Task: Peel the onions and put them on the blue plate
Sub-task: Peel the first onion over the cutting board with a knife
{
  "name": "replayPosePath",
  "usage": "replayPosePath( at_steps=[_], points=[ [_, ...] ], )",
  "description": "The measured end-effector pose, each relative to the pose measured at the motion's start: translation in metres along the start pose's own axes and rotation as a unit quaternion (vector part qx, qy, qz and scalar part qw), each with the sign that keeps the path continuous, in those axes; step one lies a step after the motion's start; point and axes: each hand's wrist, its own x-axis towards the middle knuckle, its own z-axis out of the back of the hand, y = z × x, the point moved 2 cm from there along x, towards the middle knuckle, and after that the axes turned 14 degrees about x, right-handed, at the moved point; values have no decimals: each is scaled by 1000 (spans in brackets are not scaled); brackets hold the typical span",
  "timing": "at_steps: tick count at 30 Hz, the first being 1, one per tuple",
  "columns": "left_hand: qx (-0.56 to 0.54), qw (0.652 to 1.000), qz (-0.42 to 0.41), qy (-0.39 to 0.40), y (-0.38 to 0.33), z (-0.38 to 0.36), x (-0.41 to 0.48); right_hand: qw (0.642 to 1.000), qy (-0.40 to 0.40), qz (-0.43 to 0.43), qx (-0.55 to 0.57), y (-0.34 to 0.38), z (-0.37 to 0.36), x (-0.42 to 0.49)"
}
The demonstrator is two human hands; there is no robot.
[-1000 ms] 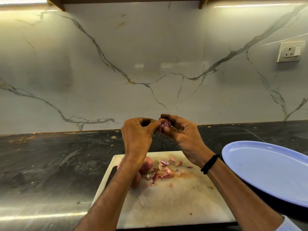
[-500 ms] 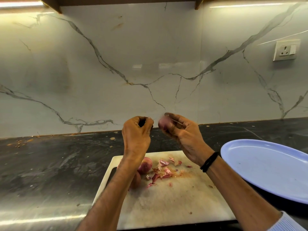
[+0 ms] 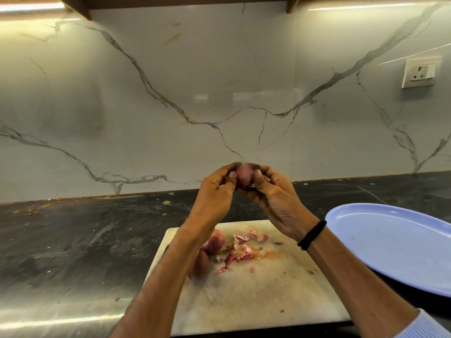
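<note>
left hand (image 3: 214,191) and right hand (image 3: 275,193) up together over the cutting board (image 3: 244,296), both pinching one small onion (image 3: 244,175) between them, its long axis roughly upright, too blurry to tell the tip end, blue plate (image 3: 390,242) on the desk (image 3: 73,240) off right

Before you on the counter (image 3: 73,240) lies the cutting board (image 3: 244,301): two onions (image 3: 214,241) at its far left, peels (image 3: 241,251) beside them; the plate (image 3: 390,247) sits to its right.
</note>
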Motion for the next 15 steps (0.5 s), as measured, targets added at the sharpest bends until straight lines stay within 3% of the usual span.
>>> replayPosePath(
  at_steps=[6,9,11,15],
  points=[
    [16,998,-45,28,0,-4,0,998,0,50,-25,5,0,-1],
    [14,998,-50,19,1,-3,-1,987,-8,101,-127,6,2,0],
    [3,999,-53,7,2,-1,-2,963,0,156,-219,6,1,2],
    [-2,998,-58,-9,3,4,-3,884,24,249,-396,3,3,3]
  ],
)
